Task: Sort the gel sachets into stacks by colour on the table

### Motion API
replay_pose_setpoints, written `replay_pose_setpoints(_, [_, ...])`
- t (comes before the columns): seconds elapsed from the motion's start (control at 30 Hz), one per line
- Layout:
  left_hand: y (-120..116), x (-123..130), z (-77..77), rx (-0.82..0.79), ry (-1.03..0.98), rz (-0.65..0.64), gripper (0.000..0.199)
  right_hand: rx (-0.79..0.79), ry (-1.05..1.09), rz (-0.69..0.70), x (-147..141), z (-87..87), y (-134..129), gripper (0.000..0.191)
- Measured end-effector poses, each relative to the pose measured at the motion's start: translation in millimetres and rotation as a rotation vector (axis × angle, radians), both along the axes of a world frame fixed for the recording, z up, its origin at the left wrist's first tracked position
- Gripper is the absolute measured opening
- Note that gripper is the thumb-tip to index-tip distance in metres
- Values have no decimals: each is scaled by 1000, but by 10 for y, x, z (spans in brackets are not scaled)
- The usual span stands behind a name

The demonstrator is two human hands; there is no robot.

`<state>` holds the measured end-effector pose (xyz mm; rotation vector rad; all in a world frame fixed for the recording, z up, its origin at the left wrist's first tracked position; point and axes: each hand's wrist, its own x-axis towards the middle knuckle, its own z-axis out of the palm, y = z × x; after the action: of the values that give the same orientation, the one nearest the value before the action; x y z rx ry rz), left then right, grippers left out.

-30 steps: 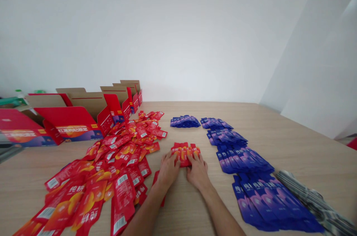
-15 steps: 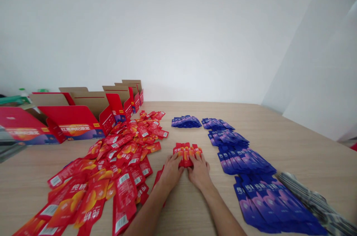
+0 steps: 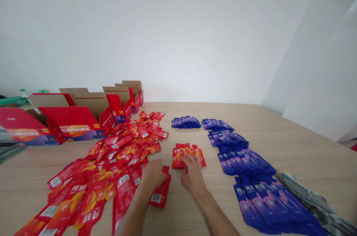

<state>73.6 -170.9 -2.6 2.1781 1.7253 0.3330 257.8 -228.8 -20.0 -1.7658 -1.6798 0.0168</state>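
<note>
Several red pouches [image 3: 178,151] with orange fruit print lie overlapped in a short row at the table's middle. My right hand [image 3: 192,174] rests at their near edge, fingers stretched over the pouch fronts and not gripped round them. To the left, my left hand [image 3: 153,176] is curled at the right edge of a loose heap of red pouches [image 3: 125,150]. A single red pouch [image 3: 160,193], barcode side up, lies partly under its thumb side. The fingertips of that hand are hidden, so what they hold does not show.
Overlapped bunches of blue-purple pouches [image 3: 245,159] run down the right side, with another blue bunch [image 3: 186,122] farther back. Open red cartons [image 3: 80,119] line the back left. A striped, bundled item [image 3: 309,195] lies at the right. A white wall stands behind.
My left hand has left the row of red pouches and moved left and nearer to the heap. My right hand stays at the row, shifted slightly left. The single red pouch shows more.
</note>
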Motion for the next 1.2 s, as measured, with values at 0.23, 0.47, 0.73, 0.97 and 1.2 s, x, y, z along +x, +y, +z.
replay_pose_setpoints(0.23, [30, 5, -96, -95, -191, 7, 31, 4, 88, 116, -178, 70, -94, 46])
replay_pose_setpoints(0.47, [134, -74, -59, -231, -558, 93, 14, -16, 163, 168, -239, 133, -113, 35])
replay_pose_setpoints(0.73, [213, -166, 152, -343, -980, 74, 22, -111, 537, 205, -276, 147, -100, 39])
replay_pose_setpoints(0.97, [213, 98, 82, -256, -1197, 164, 32, -152, 671, 243, -271, 288, -101, 27])
replay_pose_setpoints(1.2, [-29, 490, 74, -252, -1224, -105, 39, 88, 484, 220, -241, 337, -141, 27])
